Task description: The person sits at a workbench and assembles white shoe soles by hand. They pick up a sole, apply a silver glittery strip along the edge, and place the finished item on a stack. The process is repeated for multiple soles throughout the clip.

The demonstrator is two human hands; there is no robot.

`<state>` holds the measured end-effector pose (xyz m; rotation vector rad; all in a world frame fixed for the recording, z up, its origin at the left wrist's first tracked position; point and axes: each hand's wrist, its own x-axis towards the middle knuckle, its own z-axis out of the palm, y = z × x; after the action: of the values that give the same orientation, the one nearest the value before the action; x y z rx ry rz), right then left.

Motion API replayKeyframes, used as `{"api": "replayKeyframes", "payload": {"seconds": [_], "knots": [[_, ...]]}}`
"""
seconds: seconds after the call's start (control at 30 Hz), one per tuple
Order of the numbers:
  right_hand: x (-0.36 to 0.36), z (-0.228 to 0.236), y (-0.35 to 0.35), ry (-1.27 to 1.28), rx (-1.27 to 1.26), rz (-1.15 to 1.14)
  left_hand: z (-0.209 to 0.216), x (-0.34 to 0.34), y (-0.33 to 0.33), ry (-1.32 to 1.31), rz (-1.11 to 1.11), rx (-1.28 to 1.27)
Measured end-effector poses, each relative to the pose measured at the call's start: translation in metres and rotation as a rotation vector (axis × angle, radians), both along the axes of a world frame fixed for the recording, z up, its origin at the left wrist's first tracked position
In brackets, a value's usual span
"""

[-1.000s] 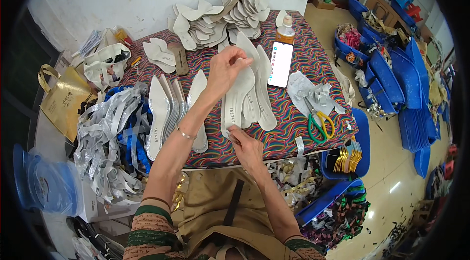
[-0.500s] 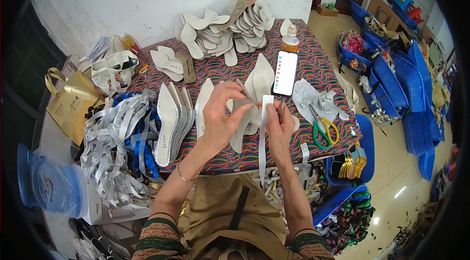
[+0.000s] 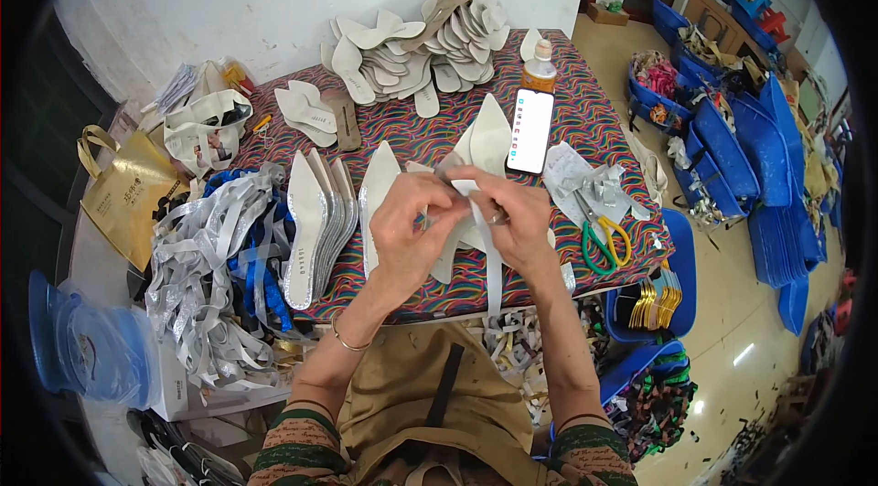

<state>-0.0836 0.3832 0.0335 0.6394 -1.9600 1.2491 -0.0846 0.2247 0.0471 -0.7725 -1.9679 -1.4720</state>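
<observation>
Even, fairly bright indoor light, apparently from above, covered the bench (image 3: 585, 116) and the white wall (image 3: 274, 1), where shadows behind the stacked insoles (image 3: 393, 65) stayed soft. The smartphone screen (image 3: 531, 131) glared almost pure white, and the silver ribbons (image 3: 197, 257) threw back small glints. Two white reflections shone on the glossy floor (image 3: 713, 326). The far left, around the dark panel (image 3: 55, 111), sank into gloom. Slight blur softened the fingertips of the left hand (image 3: 407, 225) and right hand (image 3: 517, 216). Fisheye distortion bowed the blue bins (image 3: 777, 248) near the rim, and black vignetting swallowed the corners.
</observation>
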Motion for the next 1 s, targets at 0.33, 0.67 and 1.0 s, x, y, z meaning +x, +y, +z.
{"api": "replayKeyframes", "payload": {"seconds": [0.33, 0.67, 1.0], "knots": [[-0.001, -0.007, -0.002, 0.045, 0.045, -0.039, -0.009, -0.005, -0.010, 0.091, -0.109, -0.016], [-0.031, -0.036, 0.009, -0.067, -0.013, -0.135, 0.016, 0.026, -0.018, 0.196, -0.119, -0.349], [0.014, -0.013, 0.016, -0.508, -0.587, 0.081, -0.018, -0.020, -0.053, -0.316, -0.275, 0.187]]}}
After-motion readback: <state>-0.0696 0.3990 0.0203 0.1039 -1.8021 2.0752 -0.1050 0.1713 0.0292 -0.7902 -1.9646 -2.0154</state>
